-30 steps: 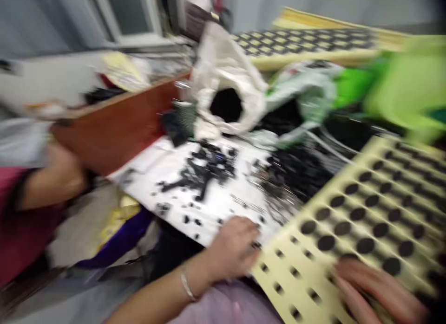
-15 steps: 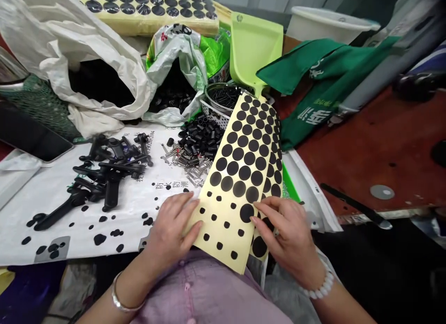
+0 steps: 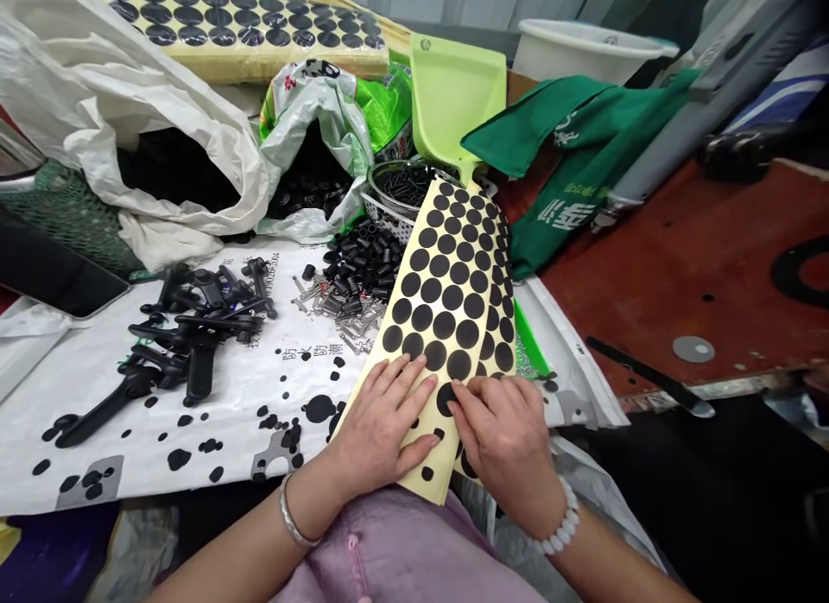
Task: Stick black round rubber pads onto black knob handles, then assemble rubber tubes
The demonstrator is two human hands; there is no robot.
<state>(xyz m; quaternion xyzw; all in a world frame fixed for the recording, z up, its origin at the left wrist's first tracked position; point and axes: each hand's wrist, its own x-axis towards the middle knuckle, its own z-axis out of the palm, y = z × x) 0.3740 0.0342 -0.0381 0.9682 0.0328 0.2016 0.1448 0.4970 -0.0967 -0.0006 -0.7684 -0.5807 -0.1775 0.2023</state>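
Observation:
A pale yellow sheet of black round stickers [image 3: 430,289] slants away from me, with a second sheet [image 3: 503,357] partly under its right side. My left hand [image 3: 382,417] lies on the lower part of the top sheet, fingers stretched out. With thumb and forefinger, my right hand [image 3: 502,434] pinches the right edge of a black round sticker [image 3: 446,398] in the lowest row; it still touches the sheet. Below it, small black dots [image 3: 427,473] mark the bare backing, partly covered by my left hand.
Black handle-like parts [image 3: 200,326] lie on the white sheeting at left. Black cylinders [image 3: 366,257] and small metal pieces [image 3: 353,322] are heaped beyond the stickers. Open bags [image 3: 317,119], a light green dustpan [image 3: 457,93] and a green cloth bag [image 3: 563,206] stand behind.
My left hand has moved right from the sheet's left edge onto its face. My right hand has closed on the sticker's edge. The whole view has shifted slightly.

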